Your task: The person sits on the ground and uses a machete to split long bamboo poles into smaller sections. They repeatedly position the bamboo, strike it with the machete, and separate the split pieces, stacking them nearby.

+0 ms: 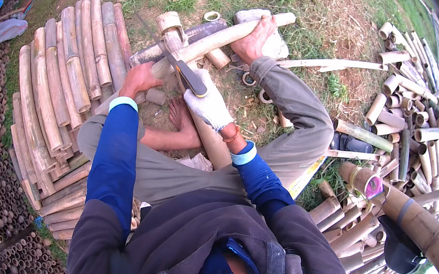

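Observation:
My right hand [208,102], in a white knitted glove, is closed round the dark handle of a hand saw [190,78]. The saw's thin blade slants up and left across a pale bamboo pole [219,41]. My bare left hand [141,78] grips the near left end of that pole, close beside the blade. At the pole's far right end, my bare right foot [252,41] presses on it. Under the pole lie darker bamboo lengths [203,32] and an upright bamboo piece [169,21]. A short cut bamboo piece [155,96] lies just right of my left hand.
Long split-looking bamboo lengths [66,70] are stacked at my left. Many short bamboo tubes [402,118] are heaped at my right. A thick bamboo post [411,211] with a black cap [397,246] hanging from it stands near right. Bamboo rings [211,16] lie on the grass.

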Demonstrator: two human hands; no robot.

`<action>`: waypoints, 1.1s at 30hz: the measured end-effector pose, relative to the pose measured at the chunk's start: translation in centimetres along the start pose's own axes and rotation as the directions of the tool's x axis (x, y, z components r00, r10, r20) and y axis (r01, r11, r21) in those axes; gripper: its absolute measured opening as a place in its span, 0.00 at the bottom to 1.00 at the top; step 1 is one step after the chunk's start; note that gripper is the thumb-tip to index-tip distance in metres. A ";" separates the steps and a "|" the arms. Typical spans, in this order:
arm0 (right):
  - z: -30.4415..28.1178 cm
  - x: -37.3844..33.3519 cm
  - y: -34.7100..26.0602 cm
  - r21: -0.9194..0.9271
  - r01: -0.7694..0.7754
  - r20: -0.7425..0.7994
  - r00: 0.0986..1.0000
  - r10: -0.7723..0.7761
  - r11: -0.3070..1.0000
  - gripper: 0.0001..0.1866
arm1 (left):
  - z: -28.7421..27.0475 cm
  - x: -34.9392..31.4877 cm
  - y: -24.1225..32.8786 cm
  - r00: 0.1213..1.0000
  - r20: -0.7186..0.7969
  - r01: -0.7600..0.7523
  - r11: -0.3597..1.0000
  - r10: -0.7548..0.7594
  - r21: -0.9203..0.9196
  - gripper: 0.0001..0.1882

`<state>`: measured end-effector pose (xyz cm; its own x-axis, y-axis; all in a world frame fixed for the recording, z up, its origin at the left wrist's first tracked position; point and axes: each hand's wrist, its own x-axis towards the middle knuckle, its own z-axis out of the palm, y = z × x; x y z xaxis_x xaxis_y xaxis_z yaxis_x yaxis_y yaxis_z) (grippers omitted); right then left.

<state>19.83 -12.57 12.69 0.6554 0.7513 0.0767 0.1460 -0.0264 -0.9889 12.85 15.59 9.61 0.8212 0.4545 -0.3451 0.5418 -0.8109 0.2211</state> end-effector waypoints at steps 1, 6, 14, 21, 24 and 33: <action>0.1 1.1 -1.1 -0.020 -0.052 -0.012 0.999 0.052 0.998 0.32 | 0.1 0.0 -0.5 1.000 0.007 -0.001 1.000 0.001 -0.007 0.44; -1.6 -12.0 1.5 -0.093 0.017 -0.097 0.995 -0.026 0.996 0.32 | 0.0 1.0 -2.4 0.999 -0.018 -0.032 0.999 0.033 0.010 0.43; -3.6 -12.8 -1.9 -0.142 -0.141 -0.011 0.990 0.141 0.980 0.29 | 0.6 -1.1 -0.8 0.999 0.018 0.037 0.999 -0.037 -0.008 0.45; 0.0 -5.5 3.7 -0.048 0.036 -0.042 0.998 -0.038 0.998 0.29 | 0.0 0.0 -1.4 0.996 0.073 -0.051 0.997 0.056 -0.062 0.46; -4.0 -15.6 -3.7 -0.178 -0.100 0.065 0.991 0.114 0.979 0.33 | 0.8 -1.3 -3.3 0.999 0.041 0.000 0.999 0.002 -0.034 0.46; -0.2 -2.2 0.6 -0.077 -0.001 0.022 1.000 0.003 0.997 0.23 | 0.5 -1.3 -1.4 0.999 0.007 0.033 0.999 -0.033 -0.021 0.41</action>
<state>18.61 -14.38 11.97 0.6391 0.7658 0.0713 0.2019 -0.0776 -0.9763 10.96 15.96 9.30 0.8016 0.4785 -0.3585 0.5724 -0.7874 0.2288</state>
